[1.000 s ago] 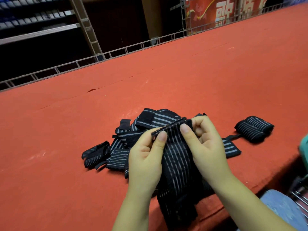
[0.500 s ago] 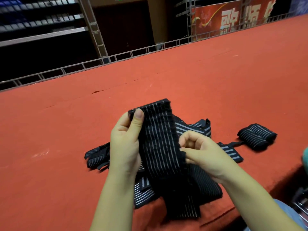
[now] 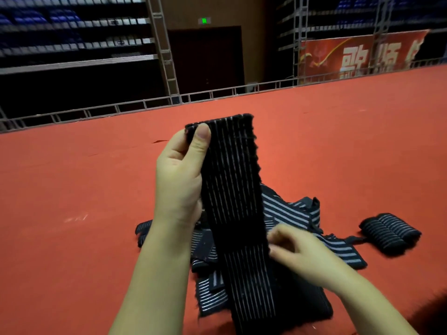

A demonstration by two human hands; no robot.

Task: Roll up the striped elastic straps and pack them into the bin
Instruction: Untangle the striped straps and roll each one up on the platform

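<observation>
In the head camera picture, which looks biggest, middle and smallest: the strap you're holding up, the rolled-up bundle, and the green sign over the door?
1. The long black striped elastic strap held up by both hands looks biggest, though it is nearest the camera.
2. The rolled black striped bundle on the red table.
3. The small green sign looks smallest, but it is far away.

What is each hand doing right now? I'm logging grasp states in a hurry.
Left hand: thumb and fingers pinch the top end of the raised black white-striped elastic strap.
Right hand: fingers curled on the same strap's lower edge.
</observation>
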